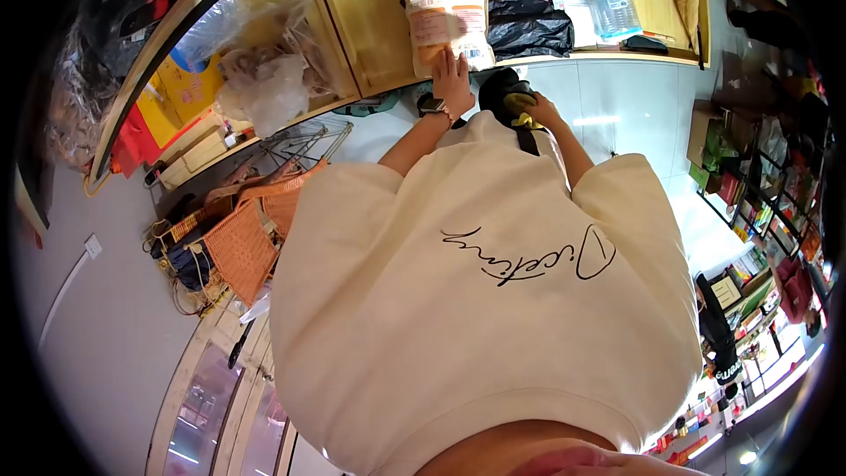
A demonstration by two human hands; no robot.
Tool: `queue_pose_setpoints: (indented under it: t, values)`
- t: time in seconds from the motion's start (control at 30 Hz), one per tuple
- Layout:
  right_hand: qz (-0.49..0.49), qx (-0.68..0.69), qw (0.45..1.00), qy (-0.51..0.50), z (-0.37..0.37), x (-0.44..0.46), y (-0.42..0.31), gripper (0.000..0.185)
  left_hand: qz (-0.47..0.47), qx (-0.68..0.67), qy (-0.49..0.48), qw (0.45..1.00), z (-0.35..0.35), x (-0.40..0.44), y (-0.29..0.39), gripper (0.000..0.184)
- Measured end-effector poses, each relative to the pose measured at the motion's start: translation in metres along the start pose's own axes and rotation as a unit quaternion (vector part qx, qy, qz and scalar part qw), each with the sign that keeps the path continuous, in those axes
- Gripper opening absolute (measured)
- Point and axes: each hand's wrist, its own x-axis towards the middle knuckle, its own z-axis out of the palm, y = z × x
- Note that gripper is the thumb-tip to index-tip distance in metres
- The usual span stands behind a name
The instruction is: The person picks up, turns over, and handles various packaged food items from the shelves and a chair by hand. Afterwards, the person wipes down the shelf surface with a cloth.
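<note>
My left hand [451, 88], with a watch [433, 106] on its wrist, reaches forward with its fingers stretched out against the lower part of a printed plastic snack bag [441, 13]. That bag lies on the wooden counter [370, 35] at its front edge. My right hand [545, 112] is lower, beside my waist, with its fingers closed on a dark olive-yellow, soft-looking thing [520, 102] whose kind I cannot make out. A black bundle [500, 88] adjoins it. Just beyond, a crumpled black plastic bag [529, 26] rests on the counter.
Clear plastic packaging [608, 4] lies at the counter's right. To the left are crumpled translucent bags [278, 70] and a yellow-and-red package [181, 97]. An orange woven basket [242, 247] stands below on the left. Stocked shelves [758, 185] line the right side.
</note>
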Motion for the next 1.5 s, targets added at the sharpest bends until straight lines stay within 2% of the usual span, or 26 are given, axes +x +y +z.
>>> queue_pose_setpoints:
  t: [0.17, 0.3, 0.5, 0.63, 0.73, 0.83, 0.87, 0.9, 0.93, 0.97, 1.0, 1.07, 1.1, 1.13, 1.2, 1.23, 1.27, 1.33, 1.43, 1.5]
  values:
    - [0.016, -0.064, 0.997, -0.045, -0.003, 0.007, 0.002, 0.056, -0.032, 0.020, -0.008, 0.999, 0.000, 0.016, 0.008, 0.067]
    - [-0.006, -0.048, 0.998, -0.038, 0.003, 0.007, -0.007, 0.054, -0.039, 0.047, -0.022, 0.998, 0.005, 0.019, 0.009, 0.061]
    - [-0.009, -0.034, 0.998, -0.048, 0.007, 0.001, -0.021, 0.059, -0.010, 0.101, 0.055, 0.993, 0.020, 0.012, 0.009, 0.059]
    - [0.004, -0.036, 0.998, -0.057, 0.008, -0.006, -0.018, 0.059, -0.028, 0.034, 0.060, 0.997, 0.008, 0.013, 0.011, 0.054]
    - [0.021, -0.052, 0.997, -0.055, 0.010, -0.012, -0.018, 0.059, -0.014, 0.038, 0.067, 0.997, -0.004, 0.017, 0.011, 0.047]
    - [0.027, -0.061, 0.997, -0.050, 0.014, -0.013, -0.017, 0.058, -0.032, -0.074, -0.072, 0.994, -0.025, 0.026, 0.012, 0.037]
    - [0.028, -0.063, 0.996, -0.048, 0.016, -0.012, -0.015, 0.058, -0.075, -0.265, -0.138, 0.951, -0.016, 0.034, 0.007, 0.034]
    - [0.027, -0.057, 0.997, -0.050, 0.017, -0.011, -0.014, 0.058, -0.114, -0.444, -0.199, 0.866, 0.002, 0.050, -0.001, 0.031]
    - [0.025, -0.050, 0.997, -0.052, 0.019, -0.009, -0.012, 0.058, -0.149, -0.603, -0.251, 0.742, 0.013, 0.058, -0.007, 0.029]
    - [0.024, -0.044, 0.997, -0.055, 0.020, -0.007, -0.011, 0.058, -0.136, -0.661, -0.169, 0.718, -0.043, 0.049, 0.008, 0.029]
    - [0.024, -0.047, 0.997, -0.055, 0.021, -0.007, -0.011, 0.059, -0.107, -0.669, -0.104, 0.728, -0.071, 0.050, 0.013, 0.027]
    - [0.026, -0.052, 0.997, -0.054, 0.025, -0.008, -0.012, 0.060, -0.137, -0.809, -0.079, 0.566, -0.079, 0.052, 0.004, 0.025]
    - [0.019, -0.057, 0.997, -0.053, 0.029, -0.011, -0.010, 0.060, -0.187, -0.883, -0.102, 0.418, -0.074, 0.060, -0.004, 0.021]
    - [0.011, -0.064, 0.997, -0.050, 0.031, -0.010, -0.007, 0.060, -0.125, -0.933, -0.142, 0.305, -0.071, 0.060, -0.016, 0.026]
    - [0.010, -0.067, 0.996, -0.052, 0.032, -0.014, -0.006, 0.059, -0.194, -0.911, -0.105, 0.350, -0.022, 0.059, -0.040, 0.034]
    - [0.019, -0.064, 0.996, -0.058, 0.028, -0.022, -0.011, 0.057, -0.247, -0.863, -0.095, 0.429, 0.008, 0.053, -0.052, 0.033]
    - [0.027, -0.061, 0.996, -0.065, 0.028, -0.027, -0.014, 0.055, -0.299, -0.832, -0.071, 0.462, 0.019, 0.047, -0.056, 0.032]
    - [0.029, -0.076, 0.994, -0.071, 0.030, -0.022, -0.005, 0.057, -0.324, -0.834, -0.042, 0.446, 0.027, 0.047, -0.059, 0.031]
    - [0.050, -0.078, 0.991, -0.094, 0.020, -0.039, -0.020, 0.058, -0.293, -0.836, -0.045, 0.462, 0.020, 0.044, -0.055, 0.031]
    - [0.055, -0.086, 0.990, -0.095, 0.019, -0.037, -0.020, 0.058, -0.349, -0.800, -0.036, 0.487, 0.012, 0.036, -0.044, 0.030]
